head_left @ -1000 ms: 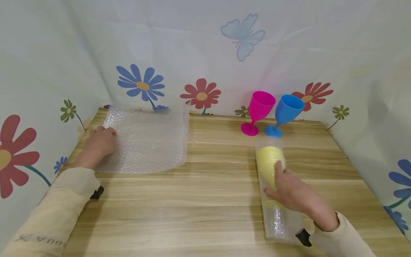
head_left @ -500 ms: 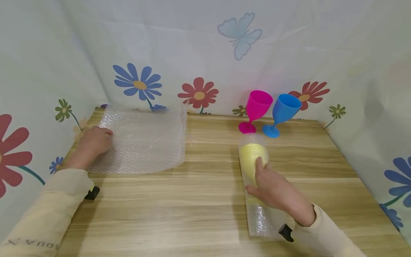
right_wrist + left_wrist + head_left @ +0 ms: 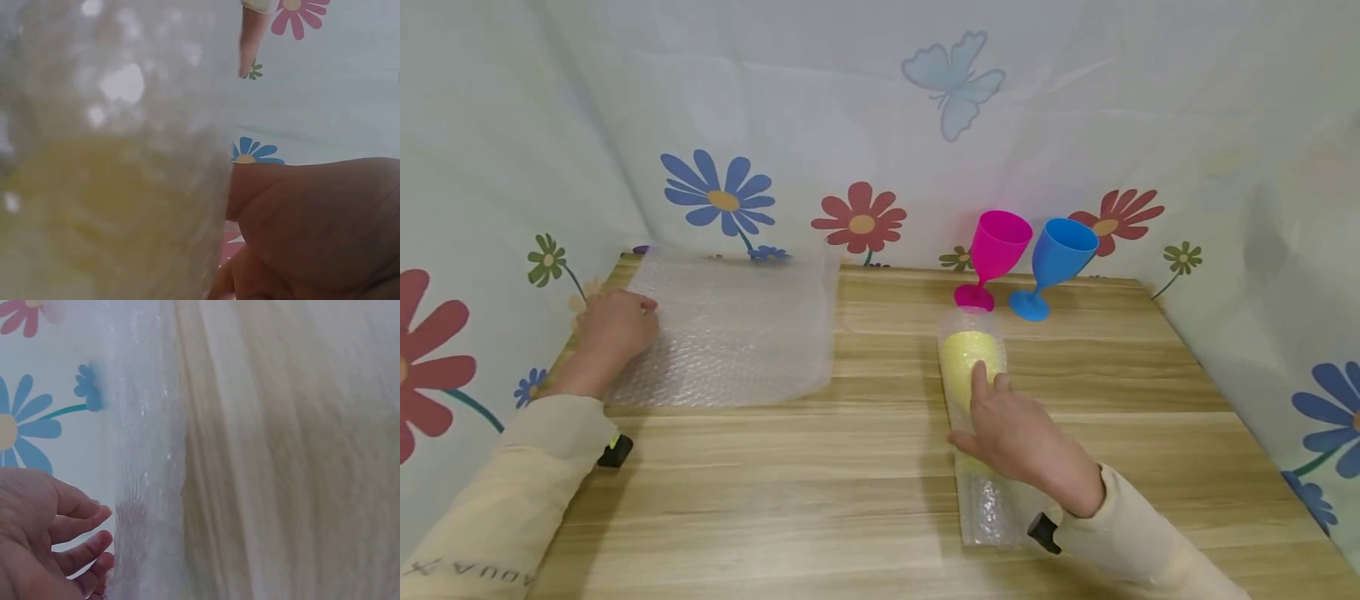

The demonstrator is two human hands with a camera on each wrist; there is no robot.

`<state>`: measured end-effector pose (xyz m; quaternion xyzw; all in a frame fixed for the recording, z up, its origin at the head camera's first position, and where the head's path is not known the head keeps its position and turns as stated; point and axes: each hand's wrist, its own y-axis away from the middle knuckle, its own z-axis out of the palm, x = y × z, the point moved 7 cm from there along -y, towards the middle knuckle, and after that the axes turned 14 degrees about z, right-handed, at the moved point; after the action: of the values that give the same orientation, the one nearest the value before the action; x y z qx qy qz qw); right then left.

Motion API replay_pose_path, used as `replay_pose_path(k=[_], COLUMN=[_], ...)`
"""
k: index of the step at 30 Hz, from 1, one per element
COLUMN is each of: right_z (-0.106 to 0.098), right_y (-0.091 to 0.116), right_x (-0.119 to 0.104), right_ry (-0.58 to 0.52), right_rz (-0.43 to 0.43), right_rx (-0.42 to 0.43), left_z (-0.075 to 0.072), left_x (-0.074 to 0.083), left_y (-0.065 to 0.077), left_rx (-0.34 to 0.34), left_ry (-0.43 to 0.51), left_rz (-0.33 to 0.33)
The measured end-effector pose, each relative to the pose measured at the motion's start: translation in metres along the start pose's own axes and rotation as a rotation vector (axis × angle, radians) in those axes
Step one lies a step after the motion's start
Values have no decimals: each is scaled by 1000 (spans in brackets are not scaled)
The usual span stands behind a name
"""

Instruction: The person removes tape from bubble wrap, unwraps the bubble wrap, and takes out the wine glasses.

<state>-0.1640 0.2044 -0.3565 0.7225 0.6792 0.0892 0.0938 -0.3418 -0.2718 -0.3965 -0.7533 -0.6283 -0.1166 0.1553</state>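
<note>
A yellow goblet (image 3: 964, 358) lies inside a long roll of bubble wrap (image 3: 988, 508) on the right part of the table. My right hand (image 3: 1018, 433) grips it from the right, thumb on the near left side and index finger along the bowl. In the right wrist view the wrapped goblet (image 3: 106, 212) fills the left, blurred, beside the hand (image 3: 312, 225). A flat sheet of bubble wrap (image 3: 737, 333) lies at the back left. My left hand (image 3: 617, 329) rests at its left edge, fingers (image 3: 87, 550) loosely bent, fingertips by the wrap in the left wrist view.
A pink goblet (image 3: 998, 246) and a blue goblet (image 3: 1060, 258) stand upright behind the wrapped one, near the back edge of the wooden table (image 3: 820, 492). A flowered cloth (image 3: 775, 100) hangs around the back and sides.
My right hand has moved left across the table with the wrapped goblet, whose top is now just in front of the pink goblet. The left hand and the flat sheet have barely moved.
</note>
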Motion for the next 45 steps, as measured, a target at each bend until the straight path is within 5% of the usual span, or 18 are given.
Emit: replay_pose_path(k=[7,12,18,31,45], right_z=[-2,-3,-5,-11,-9], right_y=[4,5,7,6,4], right_x=[-6,-7,-8,-16,-8], right_ry=[35,24,15,-4,-110], right_rz=[-42,-62,-92,-127,-66], right_rx=[35,51,99,124,-97], left_z=[-15,-22,-23,-3,37], left_x=[24,65,115,192,258], left_y=[4,15,31,60,96], left_rx=[184,282,321,238,107], left_ry=[94,144,226,293,357], left_rz=[87,208,325,452,592])
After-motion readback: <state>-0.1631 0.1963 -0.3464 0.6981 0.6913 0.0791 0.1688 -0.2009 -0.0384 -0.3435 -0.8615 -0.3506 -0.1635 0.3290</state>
